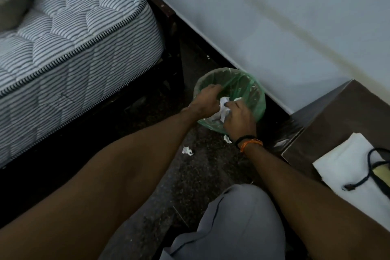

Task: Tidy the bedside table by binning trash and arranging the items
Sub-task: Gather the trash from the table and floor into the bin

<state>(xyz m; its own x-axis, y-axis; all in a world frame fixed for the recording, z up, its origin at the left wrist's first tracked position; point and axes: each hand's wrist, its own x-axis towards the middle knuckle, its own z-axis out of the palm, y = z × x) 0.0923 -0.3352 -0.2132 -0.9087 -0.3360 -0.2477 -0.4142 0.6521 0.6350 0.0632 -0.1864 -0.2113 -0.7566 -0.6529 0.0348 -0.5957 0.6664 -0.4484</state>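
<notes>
Crumpled tissue [224, 110] is being held over the green-lined bin [258, 110], both hands' fingers grasping it: left hand [205, 101], right hand [239, 119]. Two scraps [187, 150] are lying on the floor beside the bin, evidently missed; bedside surface [329, 133] is standing nearby.

Over a bin [256, 110] lined with a green bag, the left hand [203, 101] and right hand [239, 119] both grip crumpled white paper [223, 107], while two paper scraps [187, 150] lie on the dark floor [190, 186] beside the bin.
</notes>
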